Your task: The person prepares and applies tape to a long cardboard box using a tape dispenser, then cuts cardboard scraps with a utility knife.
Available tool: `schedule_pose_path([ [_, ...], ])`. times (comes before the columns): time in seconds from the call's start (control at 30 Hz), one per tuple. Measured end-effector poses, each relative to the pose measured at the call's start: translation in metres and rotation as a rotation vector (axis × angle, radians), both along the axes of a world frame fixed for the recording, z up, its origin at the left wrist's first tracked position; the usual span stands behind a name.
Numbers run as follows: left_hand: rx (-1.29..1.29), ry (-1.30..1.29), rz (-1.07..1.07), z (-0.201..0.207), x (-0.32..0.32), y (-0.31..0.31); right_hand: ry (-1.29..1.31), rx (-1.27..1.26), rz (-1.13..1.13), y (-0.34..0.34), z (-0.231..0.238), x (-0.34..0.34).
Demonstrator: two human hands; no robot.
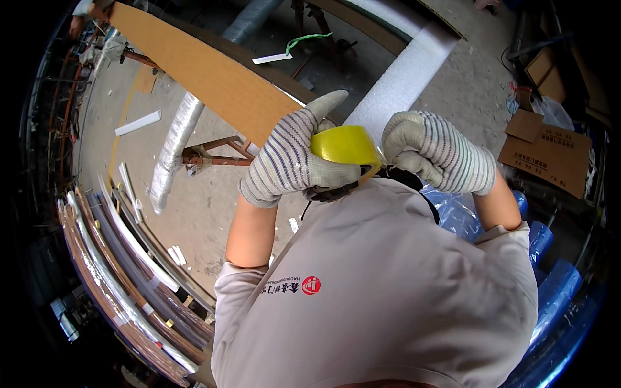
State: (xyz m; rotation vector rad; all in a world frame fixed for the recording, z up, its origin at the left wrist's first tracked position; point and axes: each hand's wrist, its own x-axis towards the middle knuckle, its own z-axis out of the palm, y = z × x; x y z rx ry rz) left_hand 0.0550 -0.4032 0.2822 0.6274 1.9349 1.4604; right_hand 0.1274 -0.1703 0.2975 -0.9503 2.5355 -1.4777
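Observation:
Both my hands wear white work gloves with dark stripes, and they are raised in front of my chest. In my left hand (294, 152) is a roll of yellow packing tape (346, 143), held with the fingers around it. A dark part (330, 193) shows below the roll, partly covered by the glove. Close to the roll's right edge, my right hand (430, 152) is closed with its fingers curled in. A thin clear strip (380, 155) shows between the roll and these fingers; what they pinch is hidden.
A long brown cardboard-covered piece (207, 71) runs to the upper left, where another person's hand (77, 27) is. White foam-wrapped length (404, 71) lies beyond my hands. Wrapped profiles (123, 291) stack at left. A cardboard box (546, 152) and blue film rolls (556, 291) are right.

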Motion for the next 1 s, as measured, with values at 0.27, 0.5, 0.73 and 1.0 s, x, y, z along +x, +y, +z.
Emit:
schedule_pose_path([
  [0.27,0.098,-0.078,0.106,0.004,-0.011,-0.019,-0.308,-0.526,0.126,0.031,0.003,0.012],
  [0.5,0.048,0.091,0.074,0.020,0.000,-0.013,0.005,-0.235,-0.277,0.013,0.015,0.003],
  [0.73,0.016,0.110,0.129,0.036,0.018,-0.002,-0.058,-0.093,-0.242,-0.010,0.027,0.008],
  [1.0,0.063,0.156,0.092,0.032,0.022,0.001,-0.040,-0.089,-0.221,-0.012,0.030,-0.017],
])
